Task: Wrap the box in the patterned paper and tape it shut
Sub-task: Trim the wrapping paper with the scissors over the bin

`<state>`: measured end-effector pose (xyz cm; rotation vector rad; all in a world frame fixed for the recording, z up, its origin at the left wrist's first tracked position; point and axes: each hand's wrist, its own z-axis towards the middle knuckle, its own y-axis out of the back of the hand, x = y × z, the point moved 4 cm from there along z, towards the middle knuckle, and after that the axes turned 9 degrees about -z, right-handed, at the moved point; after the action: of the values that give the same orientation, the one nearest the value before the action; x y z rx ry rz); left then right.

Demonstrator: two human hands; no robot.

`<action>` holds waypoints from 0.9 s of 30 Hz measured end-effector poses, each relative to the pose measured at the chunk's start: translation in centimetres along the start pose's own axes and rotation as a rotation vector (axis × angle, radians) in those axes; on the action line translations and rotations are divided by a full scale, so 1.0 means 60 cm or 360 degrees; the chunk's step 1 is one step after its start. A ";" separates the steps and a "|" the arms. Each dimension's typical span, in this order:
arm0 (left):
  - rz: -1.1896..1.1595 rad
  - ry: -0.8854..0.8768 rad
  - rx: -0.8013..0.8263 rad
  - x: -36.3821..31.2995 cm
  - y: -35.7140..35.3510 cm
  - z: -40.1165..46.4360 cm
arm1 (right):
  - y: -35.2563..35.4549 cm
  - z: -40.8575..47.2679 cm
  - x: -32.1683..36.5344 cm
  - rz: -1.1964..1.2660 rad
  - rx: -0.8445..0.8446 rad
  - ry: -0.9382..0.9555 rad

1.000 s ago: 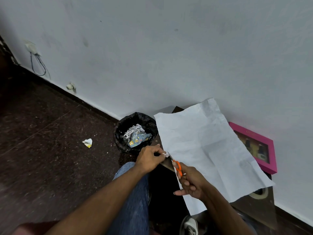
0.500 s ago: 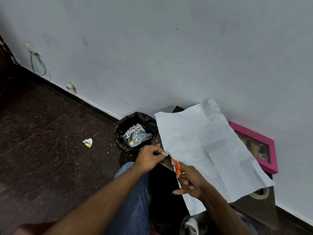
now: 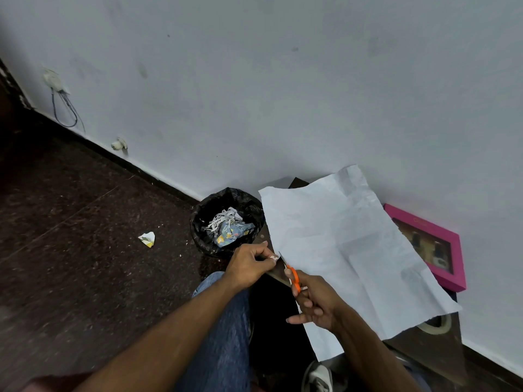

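Fingers of the left hand point(image 3: 249, 264) are pinching a small whitish scrap, perhaps a bit of tape or paper, right at the tip of the orange-handled scissors point(image 3: 291, 274). The right hand point(image 3: 317, 304) is gripping the scissor handles, fingers curled through and around them, with one finger sticking out sideways. From where I'm standing the blades are looking nearly closed on that scrap, though it is too small to be sure what is being snipped.

The wrapping paper point(image 3: 348, 250) is lying spread open on the low dark table point(image 3: 433, 346), plain pale side up, creased, its near edge hanging over the table's edge beside the person's knee. The pink box point(image 3: 430, 244) is sitting apart from it, at the far right against the wall, with only one corner of the sheet reaching toward it; it is not resting on the paper. A roll of tape point(image 3: 435, 325) is peeking out from under the sheet's right corner.

So, as I'm judging it, the wrapping itself is not yet beginning: no fold is made, nothing is taped. Placing the box on the sheet, folding and taping are all remaining. A black-lined bin point(image 3: 226, 219) of paper offcuts is standing by the table.
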<state>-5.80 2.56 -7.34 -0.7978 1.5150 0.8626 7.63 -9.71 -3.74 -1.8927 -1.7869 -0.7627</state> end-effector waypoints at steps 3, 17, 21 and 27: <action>-0.0006 0.0016 0.0004 -0.005 0.001 -0.002 | 0.000 0.003 0.000 -0.0020 -0.0011 -0.0002; -0.0064 0.0020 0.0074 -0.015 0.004 -0.009 | 0.006 0.011 0.011 -0.0020 0.0015 0.0004; -0.0061 0.0032 0.0084 -0.020 0.003 -0.011 | 0.006 0.014 0.009 -0.0025 -0.0002 -0.0007; -0.0061 0.0069 0.0096 -0.021 0.004 -0.013 | 0.006 0.015 0.017 -0.0025 -0.0004 -0.0009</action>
<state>-6.23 2.04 -6.01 -0.8033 1.5517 0.7725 8.10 -8.39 -3.77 -1.8867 -1.8070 -0.7658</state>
